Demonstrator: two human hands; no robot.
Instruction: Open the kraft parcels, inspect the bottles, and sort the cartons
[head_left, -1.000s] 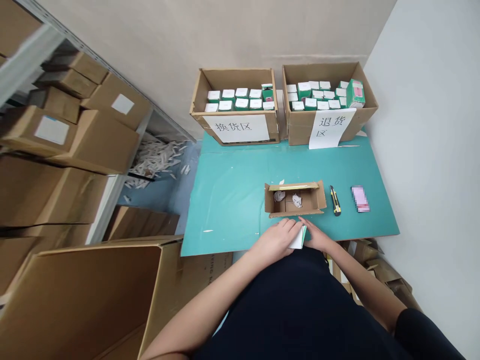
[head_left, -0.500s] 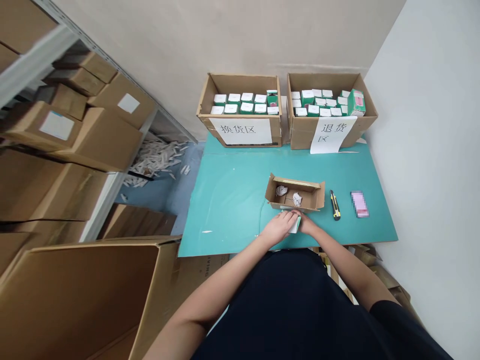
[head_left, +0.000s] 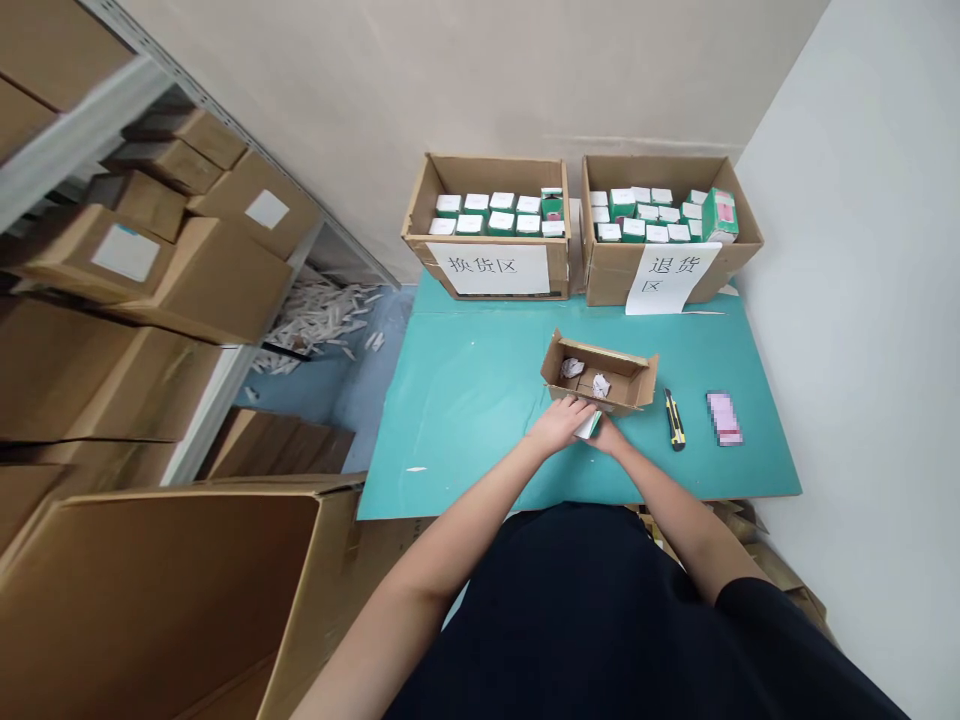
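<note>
Between my two hands is a small white and green box (head_left: 588, 426), held just in front of an open brown carton. My left hand (head_left: 561, 422) wraps over its left side and top. Its right side is gripped by my right hand (head_left: 606, 436), whose fingers are partly hidden behind it. The open carton (head_left: 628, 384) stands on the green table with its flaps up, and two crumpled paper wads (head_left: 601, 386) lie inside. A black and yellow utility knife (head_left: 674, 420) rests to the right of my right hand.
Two cardboard boxes with paper signs, the left one (head_left: 561, 270) and the right one (head_left: 600, 280), hold several green-white boxes at the table's (head_left: 465, 400) back. A pink blurred item (head_left: 724, 418) lies at right. Shelves with cartons (head_left: 217, 270) and a large open box (head_left: 322, 560) stand left.
The view has shifted slightly. Both hands still hold the small box, which now sits a little closer to the carton and is tilted differently. The carton looks slightly turned.
</note>
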